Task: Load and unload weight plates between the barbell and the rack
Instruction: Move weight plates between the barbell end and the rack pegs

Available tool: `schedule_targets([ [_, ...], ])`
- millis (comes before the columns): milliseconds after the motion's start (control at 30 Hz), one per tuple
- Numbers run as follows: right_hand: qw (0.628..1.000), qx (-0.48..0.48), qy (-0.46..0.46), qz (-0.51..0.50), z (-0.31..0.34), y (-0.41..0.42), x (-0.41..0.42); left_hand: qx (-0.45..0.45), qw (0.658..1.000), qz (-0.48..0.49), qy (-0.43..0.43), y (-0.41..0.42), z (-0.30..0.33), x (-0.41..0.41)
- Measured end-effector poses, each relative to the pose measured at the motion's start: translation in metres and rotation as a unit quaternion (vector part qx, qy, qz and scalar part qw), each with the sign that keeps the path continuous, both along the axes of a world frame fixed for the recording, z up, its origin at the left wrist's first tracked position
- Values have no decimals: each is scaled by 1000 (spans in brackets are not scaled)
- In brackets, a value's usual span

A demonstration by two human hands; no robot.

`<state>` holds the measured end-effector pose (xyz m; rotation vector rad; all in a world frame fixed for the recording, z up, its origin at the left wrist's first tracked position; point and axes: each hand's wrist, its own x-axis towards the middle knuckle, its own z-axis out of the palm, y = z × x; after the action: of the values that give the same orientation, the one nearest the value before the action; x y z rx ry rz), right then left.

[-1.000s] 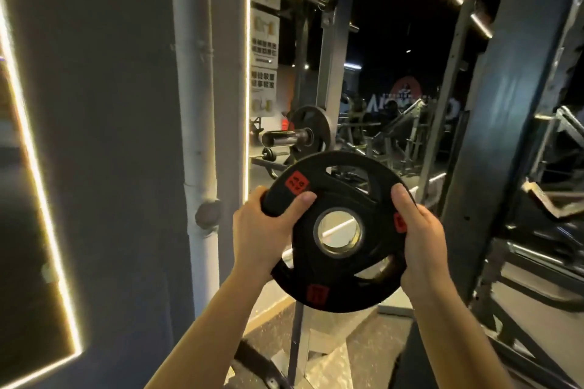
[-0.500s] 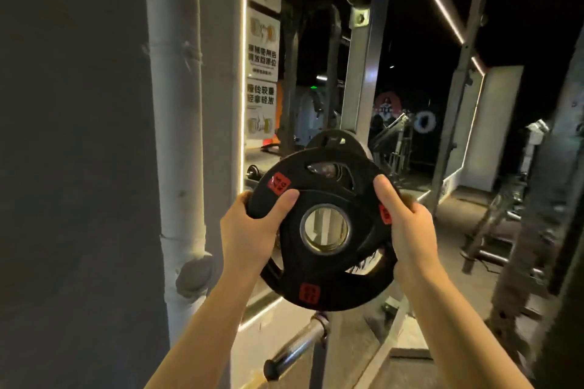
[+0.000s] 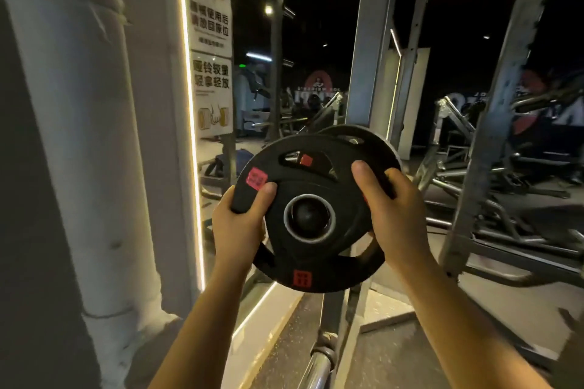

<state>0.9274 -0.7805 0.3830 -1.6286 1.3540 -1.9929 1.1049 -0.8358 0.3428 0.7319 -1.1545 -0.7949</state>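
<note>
I hold a black weight plate (image 3: 303, 249) with red labels upright at chest height. My left hand (image 3: 240, 224) grips its left rim, thumb on the face. My right hand (image 3: 395, 215) grips the right rim, thumb on the front. A dark peg end (image 3: 309, 215) shows inside the plate's centre hole. Right behind it a second black plate (image 3: 363, 139) hangs on the grey rack upright (image 3: 369, 50). A chrome bar (image 3: 319, 366) sticks out low, below the plate.
A white pipe (image 3: 79, 136) and a lit mirror edge (image 3: 189, 104) with warning signs (image 3: 211, 73) stand close on the left. Another grey rack post (image 3: 493, 123) rises on the right. Dark gym machines (image 3: 521, 167) fill the background.
I have moved closer to the rack. The plate has gone forward towards the stored plate, and its hole, see-through before, now shows the dark peg end.
</note>
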Motion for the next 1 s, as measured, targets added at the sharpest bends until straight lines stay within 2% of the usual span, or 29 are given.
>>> schedule_targets([
  [167, 991, -84, 74, -67, -9, -2, 2, -54, 998, -33, 14, -26, -10, -7],
  [433, 976, -169, 103, -86, -18, -1, 8, -72, 994, -79, 14, -42, -11, -9],
  [600, 977, -135, 123, -106, -15, -3, 5, -54, 995, -77, 25, -40, -15, -9],
  [733, 970, -62, 195, -130, 12, -3, 4, 11, 994, -78, 74, -26, -24, -20],
  [833, 943, -15, 291, -160, 39, -10, 7, 97, 977, -111, 151, -15, -34, -39],
  [900, 920, -19, 342, -189, 48, -15, 9, 129, 965, -124, 190, -10, -38, -49],
  [1000, 907, -43, 353, -227, 44, -18, 9, 132, 963, -122, 201, -10, -37, -52],
])
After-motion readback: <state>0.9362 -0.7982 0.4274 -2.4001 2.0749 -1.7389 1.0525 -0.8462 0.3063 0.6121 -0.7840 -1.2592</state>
